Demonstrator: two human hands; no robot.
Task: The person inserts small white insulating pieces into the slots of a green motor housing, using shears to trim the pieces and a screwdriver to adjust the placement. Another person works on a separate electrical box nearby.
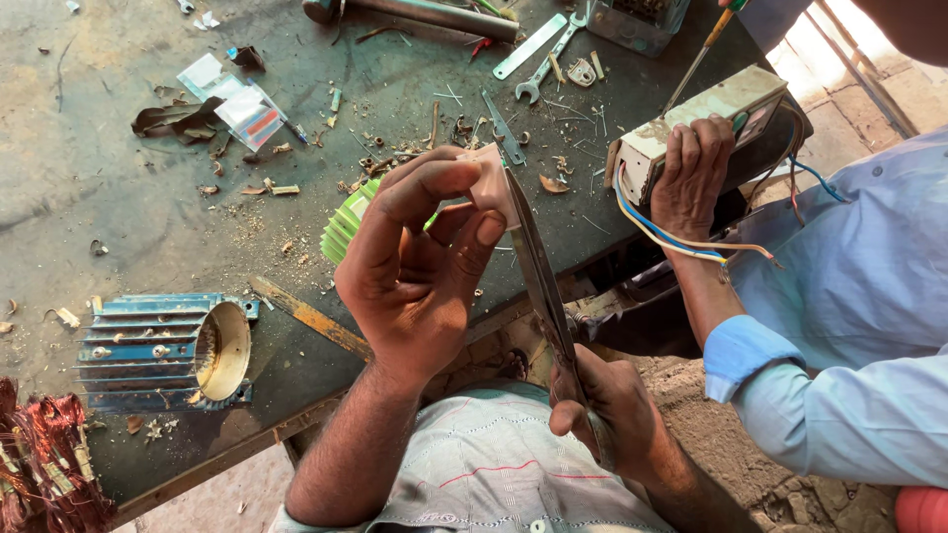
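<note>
Viewed from the head camera, looking down over a dark, littered workbench (118,178). Pinched a small pale piece (489,183) just above frame centre between thumb and curled fingers of the left hand (415,266), palm turned toward the camera. Closed the right hand (607,405), lower right of centre, around the handles of long scissors (538,266), blades slanting up to touch the pale piece at its right edge; could not tell how far apart the blades stood. Judged as a trimming cut in progress on that edge, calling for a firm pinch and a steady blade line close to the fingertips. Partly hid a green ribbed part (344,225) behind the left hand. Further right, rested a co-worker's hand (691,168) on a pale metal box (711,109) with loose coloured wires (671,235), a screwdriver (703,49) angled in above. Left a blue finned housing (158,350) at lower left, copper windings (39,459) in the corner, a spanner (548,59) up top.
</note>
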